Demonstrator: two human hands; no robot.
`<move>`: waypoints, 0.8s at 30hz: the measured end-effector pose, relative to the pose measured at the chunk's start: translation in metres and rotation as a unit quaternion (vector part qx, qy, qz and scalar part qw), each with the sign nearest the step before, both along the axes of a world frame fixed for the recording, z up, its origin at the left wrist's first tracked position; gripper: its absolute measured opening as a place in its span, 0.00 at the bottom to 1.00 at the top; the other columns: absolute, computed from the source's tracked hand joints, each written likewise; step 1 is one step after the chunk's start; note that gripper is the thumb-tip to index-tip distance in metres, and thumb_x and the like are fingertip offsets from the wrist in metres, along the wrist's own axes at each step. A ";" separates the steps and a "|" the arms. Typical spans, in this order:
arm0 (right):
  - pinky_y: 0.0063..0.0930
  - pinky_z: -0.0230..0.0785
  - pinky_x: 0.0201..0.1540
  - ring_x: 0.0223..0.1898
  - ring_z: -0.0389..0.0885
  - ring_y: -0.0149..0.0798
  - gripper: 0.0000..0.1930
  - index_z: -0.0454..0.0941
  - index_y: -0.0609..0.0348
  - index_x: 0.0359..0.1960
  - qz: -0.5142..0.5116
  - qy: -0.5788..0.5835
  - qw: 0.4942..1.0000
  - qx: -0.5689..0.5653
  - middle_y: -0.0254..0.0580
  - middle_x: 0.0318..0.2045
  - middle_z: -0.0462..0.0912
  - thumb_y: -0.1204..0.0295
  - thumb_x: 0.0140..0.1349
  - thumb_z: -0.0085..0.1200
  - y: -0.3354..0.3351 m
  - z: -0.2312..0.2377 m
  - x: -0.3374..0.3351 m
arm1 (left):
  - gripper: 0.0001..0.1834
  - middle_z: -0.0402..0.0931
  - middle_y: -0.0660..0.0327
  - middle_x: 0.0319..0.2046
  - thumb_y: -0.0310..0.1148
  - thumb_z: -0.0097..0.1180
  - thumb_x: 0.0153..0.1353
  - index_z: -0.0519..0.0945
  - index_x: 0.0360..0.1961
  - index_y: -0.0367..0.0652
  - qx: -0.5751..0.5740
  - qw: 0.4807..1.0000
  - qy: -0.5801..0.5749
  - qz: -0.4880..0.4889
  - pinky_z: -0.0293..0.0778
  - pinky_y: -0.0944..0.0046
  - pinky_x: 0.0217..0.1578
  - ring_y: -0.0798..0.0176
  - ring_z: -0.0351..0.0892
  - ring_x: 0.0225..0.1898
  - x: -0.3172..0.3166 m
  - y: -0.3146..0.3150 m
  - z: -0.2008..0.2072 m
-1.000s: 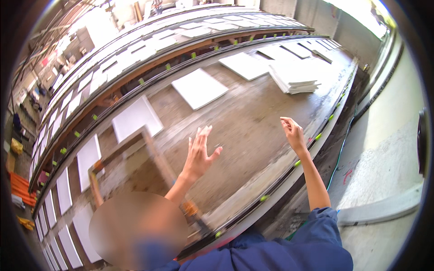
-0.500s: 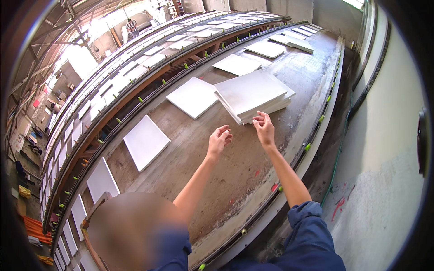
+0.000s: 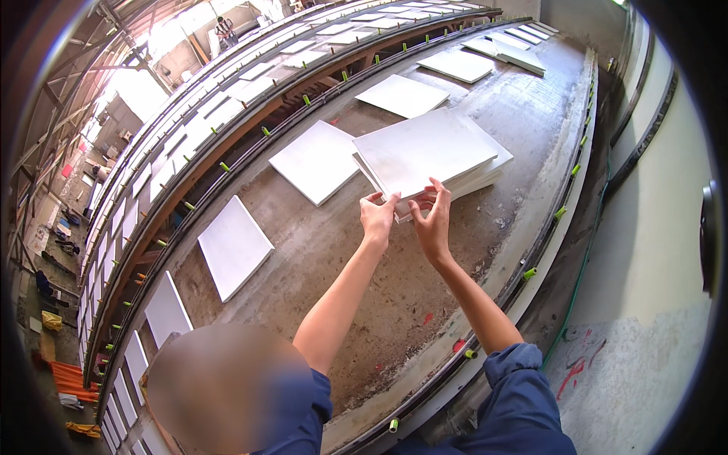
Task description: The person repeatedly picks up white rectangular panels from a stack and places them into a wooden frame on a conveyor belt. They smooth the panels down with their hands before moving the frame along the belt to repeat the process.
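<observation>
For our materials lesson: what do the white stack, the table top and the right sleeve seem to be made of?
White stack: smooth, matt sheets, perhaps card, board or stiff cloth; flat with crisp edges.
Table top: possibly concrete or coated board, worn; mottled brown-grey, shinier farther off.
Right sleeve: probably woven cloth, matt blue; it creases softly.

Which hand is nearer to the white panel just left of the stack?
Left. The left hand is at the near corner of the stack, lower right of the panel; the right hand is farther right, along its near edge.
</observation>
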State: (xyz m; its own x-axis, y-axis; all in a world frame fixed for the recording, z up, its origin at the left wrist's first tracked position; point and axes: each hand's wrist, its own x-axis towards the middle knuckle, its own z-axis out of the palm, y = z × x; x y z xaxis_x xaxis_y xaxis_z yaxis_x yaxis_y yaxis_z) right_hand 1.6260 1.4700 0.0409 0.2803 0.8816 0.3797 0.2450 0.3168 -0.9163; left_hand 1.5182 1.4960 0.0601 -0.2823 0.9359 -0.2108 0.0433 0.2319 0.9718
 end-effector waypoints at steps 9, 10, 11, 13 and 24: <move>0.40 0.54 0.60 0.62 0.52 0.54 0.46 0.24 0.58 0.66 0.015 0.315 0.947 -0.060 0.69 0.62 0.40 0.72 0.60 0.52 0.001 0.026 -0.008 | 0.26 0.67 0.55 0.40 0.29 0.54 0.57 0.57 0.53 0.33 0.024 0.953 -0.284 -0.098 0.75 0.66 0.41 0.66 0.72 0.36 0.004 -0.026 0.034; 0.40 0.54 0.60 0.62 0.52 0.53 0.46 0.24 0.57 0.66 0.036 0.343 0.936 -0.074 0.69 0.62 0.40 0.74 0.59 0.52 -0.001 0.034 -0.010 | 0.28 0.67 0.53 0.43 0.28 0.52 0.58 0.52 0.55 0.34 0.055 0.951 -0.273 -0.133 0.74 0.64 0.46 0.63 0.74 0.39 0.003 -0.035 0.039; 0.39 0.55 0.59 0.62 0.52 0.51 0.47 0.23 0.56 0.66 0.047 0.361 0.928 -0.075 0.68 0.62 0.40 0.78 0.58 0.51 -0.004 0.042 -0.013 | 0.28 0.67 0.52 0.43 0.29 0.52 0.59 0.52 0.55 0.34 0.056 0.950 -0.272 -0.139 0.74 0.64 0.47 0.62 0.74 0.41 0.000 -0.042 0.042; 0.38 0.56 0.59 0.61 0.53 0.50 0.47 0.22 0.53 0.66 0.083 0.368 0.922 -0.082 0.68 0.62 0.40 0.82 0.57 0.50 -0.019 0.065 -0.023 | 0.29 0.67 0.51 0.45 0.30 0.53 0.59 0.51 0.56 0.33 0.062 0.951 -0.267 -0.145 0.73 0.64 0.49 0.61 0.73 0.45 -0.014 -0.056 0.050; 0.33 0.65 0.55 0.59 0.64 0.41 0.52 0.13 0.36 0.64 0.393 0.194 0.899 0.004 0.59 0.61 0.58 0.82 0.60 0.49 -0.150 0.121 -0.110 | 0.24 0.70 0.58 0.48 0.39 0.49 0.64 0.57 0.56 0.43 0.180 0.961 -0.208 -0.008 0.72 0.62 0.49 0.65 0.75 0.45 -0.201 -0.217 0.099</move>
State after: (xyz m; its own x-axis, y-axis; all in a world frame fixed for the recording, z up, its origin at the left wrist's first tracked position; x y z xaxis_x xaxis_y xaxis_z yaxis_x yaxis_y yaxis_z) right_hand 1.5159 1.3198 0.1617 -0.3152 0.8627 0.3954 -0.3953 0.2595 -0.8812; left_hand 1.3175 1.2785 0.1588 -0.2277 0.9731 0.0360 -0.3665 -0.1199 0.9227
